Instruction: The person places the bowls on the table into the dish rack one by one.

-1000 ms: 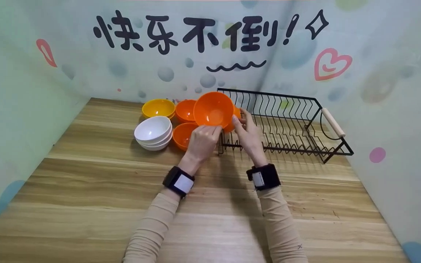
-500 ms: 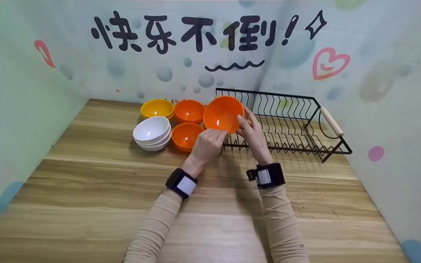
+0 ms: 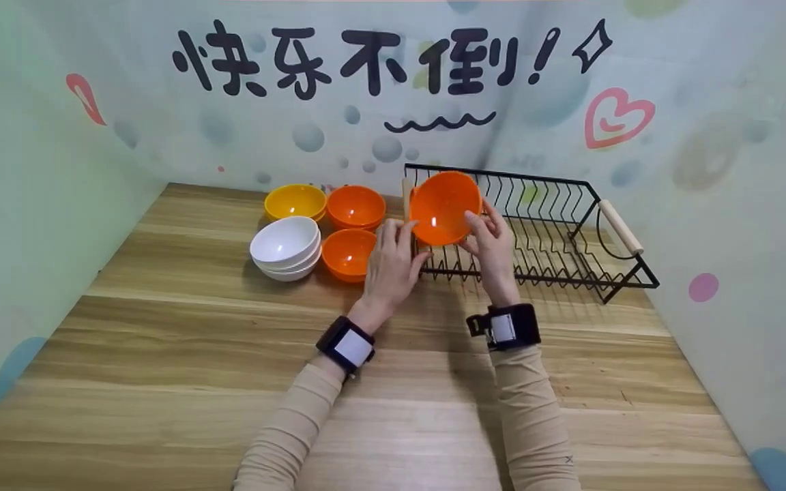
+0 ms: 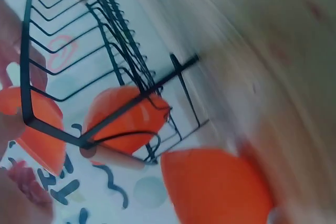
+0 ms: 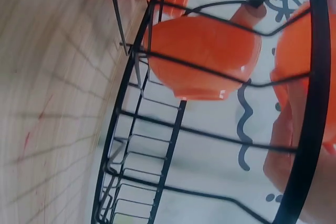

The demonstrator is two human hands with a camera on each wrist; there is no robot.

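Observation:
An orange bowl (image 3: 445,204) hangs tilted over the left end of the black wire dish rack (image 3: 536,276), its inside toward the head camera. My right hand (image 3: 492,252) pinches its right rim, thumb inside and fingers behind. My left hand (image 3: 393,262) is at the bowl's lower left edge, fingers extended and thumb apart. A second orange bowl (image 5: 202,56) stands on edge in the rack, in the right wrist view; in the head view the held bowl hides it. The held bowl (image 4: 37,124) also shows at the left of the left wrist view.
Left of the rack stand orange bowls, one group at the back (image 3: 355,204) and one in front (image 3: 348,256). Beside them are yellow bowls (image 3: 295,201) and a stack of white bowls (image 3: 285,245). The rack has a wooden handle (image 3: 619,228); a printed backdrop rises behind.
The orange bowl has moved right, over the rack, in my right hand. My left hand has followed a little, and its fingers have loosened from the bowl's rim and spread.

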